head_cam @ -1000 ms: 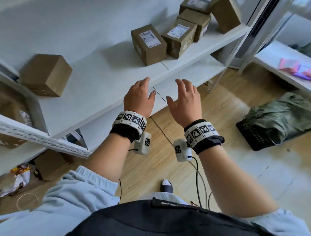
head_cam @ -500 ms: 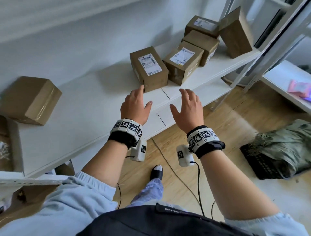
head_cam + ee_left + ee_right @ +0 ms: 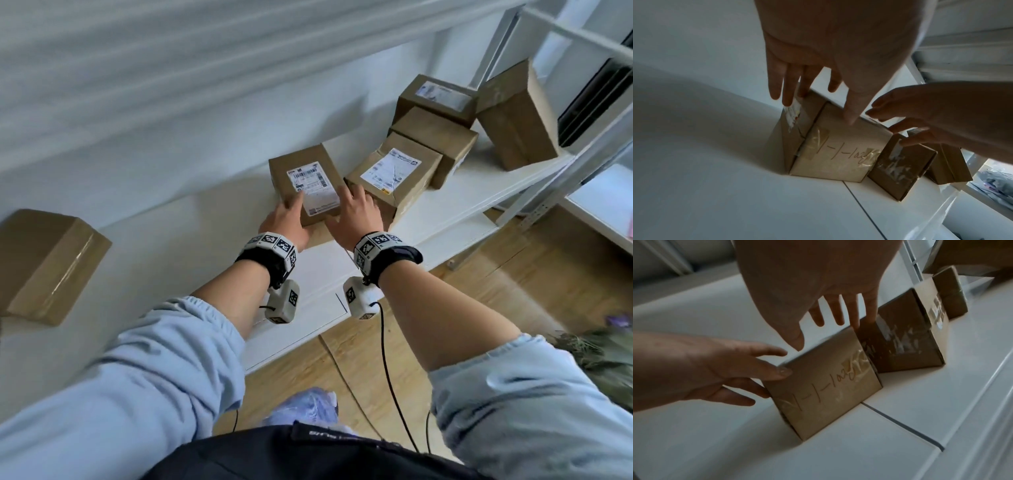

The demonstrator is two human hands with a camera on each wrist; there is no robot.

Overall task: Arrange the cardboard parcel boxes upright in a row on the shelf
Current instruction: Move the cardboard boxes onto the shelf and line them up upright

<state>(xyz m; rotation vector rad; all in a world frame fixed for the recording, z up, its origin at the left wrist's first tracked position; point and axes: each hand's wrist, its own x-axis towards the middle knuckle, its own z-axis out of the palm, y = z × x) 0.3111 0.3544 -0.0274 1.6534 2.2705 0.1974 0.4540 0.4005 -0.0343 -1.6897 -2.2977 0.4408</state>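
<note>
A cardboard box with a white shipping label (image 3: 305,181) lies on the white shelf (image 3: 171,246). My left hand (image 3: 287,212) touches its left side, fingers straight, thumb at the near top edge. My right hand (image 3: 352,205) reaches over its right side, with straight fingers down in the gap to a second labelled box (image 3: 394,174). From the left wrist, the left hand (image 3: 838,104) hovers spread over the box (image 3: 838,154). From the right wrist, the right hand (image 3: 808,334) hangs above the same box (image 3: 824,391). Neither hand curls round it.
Behind the second box lie a plain box (image 3: 435,140) and another labelled box (image 3: 438,96). A taller box (image 3: 517,116) leans at the shelf's right end. One more box (image 3: 44,263) sits far left. A second rack (image 3: 603,192) stands to the right, above wooden floor (image 3: 513,291).
Both hands have moved forward from in front of the shelf edge to the labelled box and now touch its two sides. The boxes have not shifted.
</note>
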